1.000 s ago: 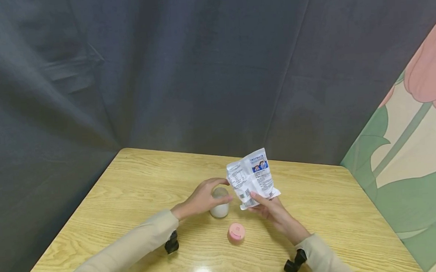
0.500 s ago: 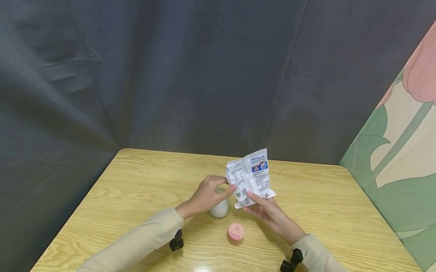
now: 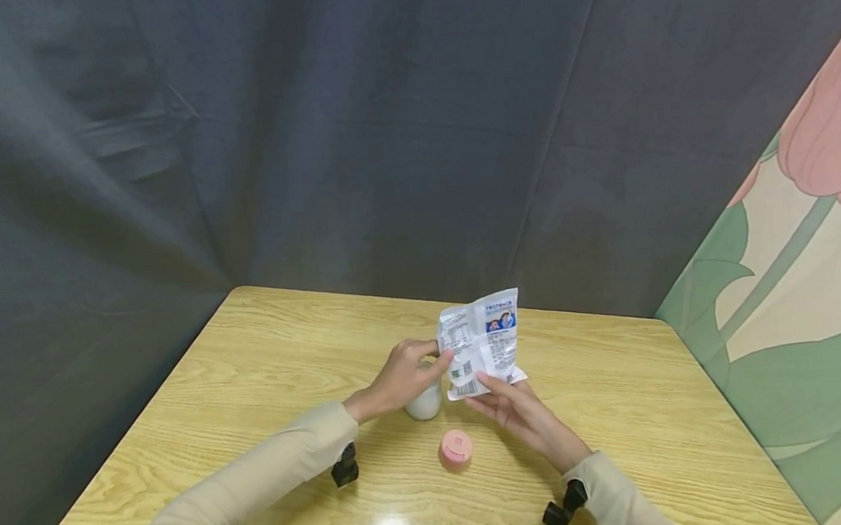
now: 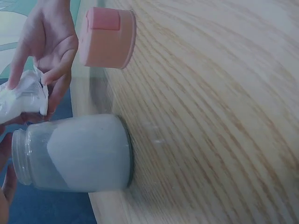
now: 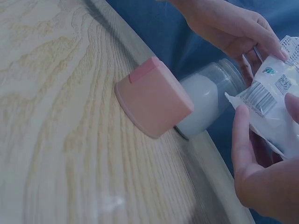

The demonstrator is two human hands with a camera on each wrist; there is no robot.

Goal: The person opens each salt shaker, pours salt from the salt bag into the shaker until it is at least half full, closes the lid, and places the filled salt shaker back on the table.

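A white printed bag (image 3: 483, 342) with a blue picture is held upright above the table. My right hand (image 3: 525, 423) grips its lower edge, thumb on the printed front. At the bag's left side, my left hand (image 3: 403, 378) pinches the edge between thumb and fingers. Below the left hand stands a clear glass jar (image 4: 88, 154) with no lid on it, its white contents sloping inside. The head view shows only part of the jar, behind the left hand. A pink lid (image 3: 456, 448) sits on the table in front of the jar.
The wood-grain table (image 3: 268, 358) reaches back to a dark grey curtain (image 3: 385, 137). On the right is a panel (image 3: 808, 313) with a tulip pattern. Black wrist cameras hang beneath both sleeves.
My left hand has moved right and taken hold of the bag's left edge. The right hand has brought the bag slightly left and turned it a little. Jar and lid stay put.
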